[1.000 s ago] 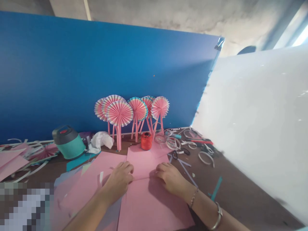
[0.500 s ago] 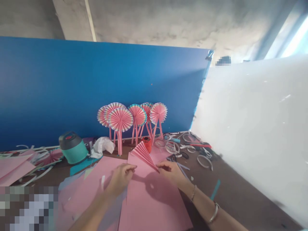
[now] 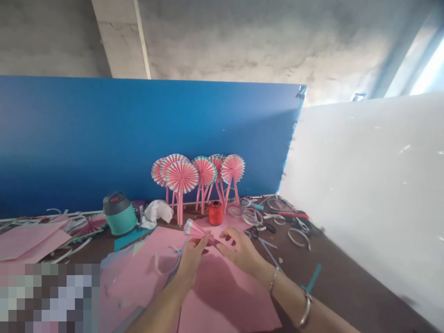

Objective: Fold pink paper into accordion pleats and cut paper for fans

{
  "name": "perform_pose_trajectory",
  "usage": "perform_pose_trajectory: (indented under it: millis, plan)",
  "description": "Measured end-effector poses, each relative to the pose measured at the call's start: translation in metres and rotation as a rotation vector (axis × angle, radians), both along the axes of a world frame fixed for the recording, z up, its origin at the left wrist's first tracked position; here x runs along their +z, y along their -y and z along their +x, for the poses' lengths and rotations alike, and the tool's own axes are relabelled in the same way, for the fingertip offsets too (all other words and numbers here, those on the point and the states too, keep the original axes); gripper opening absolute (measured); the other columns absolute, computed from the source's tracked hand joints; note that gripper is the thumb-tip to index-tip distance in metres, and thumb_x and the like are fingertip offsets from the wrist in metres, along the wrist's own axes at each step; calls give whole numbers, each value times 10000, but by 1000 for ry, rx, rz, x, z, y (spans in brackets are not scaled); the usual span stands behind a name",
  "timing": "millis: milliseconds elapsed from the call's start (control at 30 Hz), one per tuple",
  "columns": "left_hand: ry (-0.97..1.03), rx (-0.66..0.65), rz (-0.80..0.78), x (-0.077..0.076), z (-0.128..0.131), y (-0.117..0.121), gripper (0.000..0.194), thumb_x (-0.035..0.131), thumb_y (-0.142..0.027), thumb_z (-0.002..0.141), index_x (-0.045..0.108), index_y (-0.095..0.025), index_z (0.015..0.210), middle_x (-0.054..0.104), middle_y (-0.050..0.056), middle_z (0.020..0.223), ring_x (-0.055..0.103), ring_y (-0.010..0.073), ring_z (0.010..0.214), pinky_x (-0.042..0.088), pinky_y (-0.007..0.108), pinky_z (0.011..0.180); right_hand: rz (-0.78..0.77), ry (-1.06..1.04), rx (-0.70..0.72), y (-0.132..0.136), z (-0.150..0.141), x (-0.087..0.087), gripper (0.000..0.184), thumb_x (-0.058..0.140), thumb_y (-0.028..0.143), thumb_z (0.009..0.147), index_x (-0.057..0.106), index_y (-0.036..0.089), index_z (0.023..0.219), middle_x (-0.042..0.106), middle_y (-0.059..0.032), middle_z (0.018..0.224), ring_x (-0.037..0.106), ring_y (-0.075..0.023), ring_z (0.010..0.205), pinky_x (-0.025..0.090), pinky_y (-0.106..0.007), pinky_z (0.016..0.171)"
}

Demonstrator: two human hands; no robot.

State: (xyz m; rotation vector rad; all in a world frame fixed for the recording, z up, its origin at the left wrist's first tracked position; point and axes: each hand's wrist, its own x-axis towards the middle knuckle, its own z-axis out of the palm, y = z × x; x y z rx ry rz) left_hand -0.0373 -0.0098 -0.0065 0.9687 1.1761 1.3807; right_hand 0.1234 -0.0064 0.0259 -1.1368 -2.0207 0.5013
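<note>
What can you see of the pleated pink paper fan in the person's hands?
The pleated pink paper fan is matte paper folded into tight accordion pleats, gathered into a narrow wedge. Its wider end, edged in pale blue-green, points away to the left. The left hand pinches it, and the right hand is close by its narrow end, though contact is unclear.

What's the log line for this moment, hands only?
left hand: holds pleated pink paper | right hand: touching its end
</note>
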Motion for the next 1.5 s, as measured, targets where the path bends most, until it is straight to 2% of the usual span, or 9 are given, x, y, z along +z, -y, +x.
perform_pose_trajectory:
  millis: [67,167,367,567,767,1000,1233,1400,1500]
  plan:
    - [14,7,21,-5,-4,-1,339,738,-493,583,694,-158,606,718,92,778,632,210,790,446,281,694,-103,-87,-59,-5,-10,0,230,650,326,717,630,166,882,662,-60,874,598,-180,774,457,-271,659]
    - [55,-37,45,-8,-9,2,299,768,-443,566,704,-154,607,687,50,642,610,179,688,439,278,689,-221,-121,-45,-6,-22,-10,193,609,341,748,641,154,716,664,-39,699,586,-155,651,435,-250,594]
    - [218,-168,68,-1,-14,12,234,807,-340,546,713,-161,665,690,39,689,617,177,710,468,307,737,31,-148,5,2,-24,-31,143,555,241,801,613,163,696,640,-41,709,564,-147,675,430,-249,630]
    - [345,-209,54,5,-17,13,181,825,-253,534,712,-145,624,684,44,673,610,146,682,481,275,726,130,-177,84,9,-18,-25,136,550,209,811,598,184,686,618,-32,706,565,-150,686,426,-257,642]
    - [442,-121,59,-1,-21,7,202,832,-235,533,676,-155,635,666,16,690,608,115,648,489,230,643,138,-127,110,7,-18,-26,111,539,148,770,607,182,689,638,-28,693,570,-149,673,429,-258,651]
    - [482,12,63,-3,-25,2,221,805,-266,593,638,-168,700,644,-4,680,599,95,605,499,210,593,5,-36,6,3,-16,-30,111,542,118,712,638,173,698,669,-24,694,584,-141,654,415,-235,611]
    - [429,119,72,2,-29,2,326,768,-413,616,637,-161,774,608,-17,620,560,88,541,469,210,550,-102,-51,-53,2,-12,-26,127,513,158,725,638,164,704,647,-15,653,541,-127,587,366,-221,540]
    - [49,288,201,11,-40,3,358,695,-395,686,608,-188,965,572,-53,585,510,82,484,368,180,451,-117,-93,-94,0,-10,-23,152,481,166,725,618,165,660,612,-1,587,505,-118,532,332,-219,493]
    - [11,244,159,11,-42,4,368,686,-435,690,593,-180,938,548,-59,542,506,93,459,373,190,444,-124,-110,-102,0,-11,-23,162,475,177,740,614,163,657,606,-5,581,509,-121,534,335,-222,494]
